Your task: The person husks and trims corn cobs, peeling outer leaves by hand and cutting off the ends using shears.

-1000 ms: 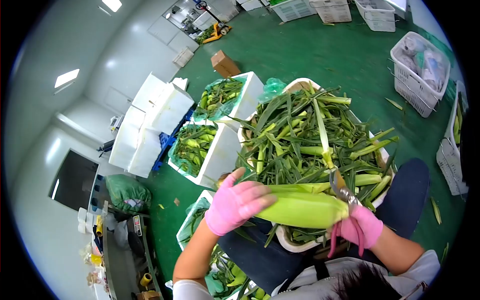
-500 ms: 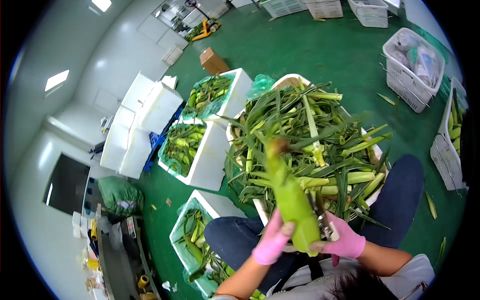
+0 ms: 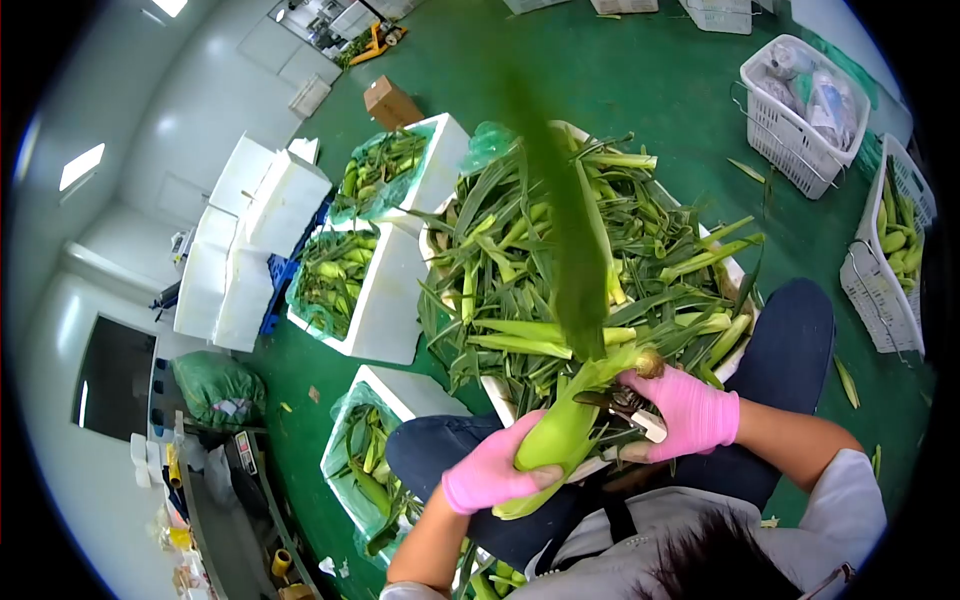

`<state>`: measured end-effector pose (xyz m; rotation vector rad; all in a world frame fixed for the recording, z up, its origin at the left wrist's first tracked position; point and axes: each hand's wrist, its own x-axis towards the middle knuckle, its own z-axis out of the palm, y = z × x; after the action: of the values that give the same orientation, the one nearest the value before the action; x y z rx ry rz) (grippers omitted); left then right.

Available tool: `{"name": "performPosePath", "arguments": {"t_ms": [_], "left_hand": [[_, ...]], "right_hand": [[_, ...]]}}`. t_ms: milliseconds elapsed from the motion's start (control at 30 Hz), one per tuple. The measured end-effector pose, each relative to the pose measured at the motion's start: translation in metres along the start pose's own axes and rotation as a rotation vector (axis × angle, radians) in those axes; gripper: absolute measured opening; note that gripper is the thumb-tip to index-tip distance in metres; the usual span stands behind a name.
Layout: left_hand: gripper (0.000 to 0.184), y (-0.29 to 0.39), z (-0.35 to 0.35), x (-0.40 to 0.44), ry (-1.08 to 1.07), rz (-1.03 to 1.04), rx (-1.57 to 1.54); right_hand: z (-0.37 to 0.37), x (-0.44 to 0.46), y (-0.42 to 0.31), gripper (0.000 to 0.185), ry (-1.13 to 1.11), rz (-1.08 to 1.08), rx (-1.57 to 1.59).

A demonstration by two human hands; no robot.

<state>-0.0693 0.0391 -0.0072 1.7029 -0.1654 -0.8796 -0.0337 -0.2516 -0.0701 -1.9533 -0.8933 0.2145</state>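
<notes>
My left hand (image 3: 497, 468), in a pink glove, is closed around the lower part of a green ear of corn (image 3: 558, 432) in its husk. My right hand (image 3: 688, 412), gloved in pink too, grips pruning shears (image 3: 640, 422) with a pale handle beside the ear. Its thumb lies near the ear's brown-tipped end. A long blurred leaf (image 3: 572, 250) rises in front of the camera over the pile. Below it, a heap of cut husks and leaves (image 3: 500, 250) fills a white tub (image 3: 497, 395) between my knees.
White foam boxes (image 3: 385, 310) lined with green film hold corn to the left. White crates (image 3: 800, 150) stand at the right, one with bagged items, one with corn (image 3: 900, 240). A cardboard box (image 3: 392, 102) and a green sack (image 3: 218, 388) are on the floor.
The ear has tilted, and its narrow end now lies by my right hand. The right hand with the shears has moved up toward that end. The long leaf has swung into view.
</notes>
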Motion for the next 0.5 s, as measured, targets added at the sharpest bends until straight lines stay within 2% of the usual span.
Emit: {"name": "performPosePath", "arguments": {"t_ms": [33, 133, 167, 267, 333, 367, 400, 467, 500], "left_hand": [[0.079, -0.006, -0.008, 0.002, -0.115, -0.040, -0.107], [0.081, -0.010, -0.016, 0.006, -0.272, -0.015, -0.274], [0.095, -0.015, -0.018, 0.007, -0.265, -0.069, -0.288], [0.092, -0.020, -0.015, 0.007, -0.172, 0.029, -0.292], [0.089, -0.024, -0.011, -0.003, 0.041, 0.058, -0.056], [0.082, -0.023, -0.012, -0.007, 0.157, 0.285, 0.244], [0.080, -0.026, -0.016, -0.022, 0.253, 0.346, 0.315], [0.075, -0.038, -0.014, -0.055, 0.465, 0.443, 0.452], [0.071, -0.051, -0.010, -0.080, 0.612, 0.395, 0.377]], "right_hand": [[0.003, 0.000, 0.002, 0.073, 0.048, -0.098, -0.023], [0.003, -0.004, -0.014, 0.051, -0.171, 0.218, 0.403], [0.008, -0.003, -0.014, 0.033, -0.102, 0.136, 0.449], [0.011, -0.009, -0.034, 0.026, 0.000, 0.722, 1.031], [0.036, -0.019, -0.017, 0.027, 0.226, 0.627, 1.300], [0.043, -0.022, -0.017, 0.030, 0.270, 0.630, 1.394], [0.050, -0.025, -0.021, 0.034, 0.303, 0.646, 1.488], [0.070, -0.031, -0.031, 0.042, 0.288, 0.612, 1.346], [0.079, -0.038, -0.032, 0.048, 0.220, 0.610, 1.257]]}}
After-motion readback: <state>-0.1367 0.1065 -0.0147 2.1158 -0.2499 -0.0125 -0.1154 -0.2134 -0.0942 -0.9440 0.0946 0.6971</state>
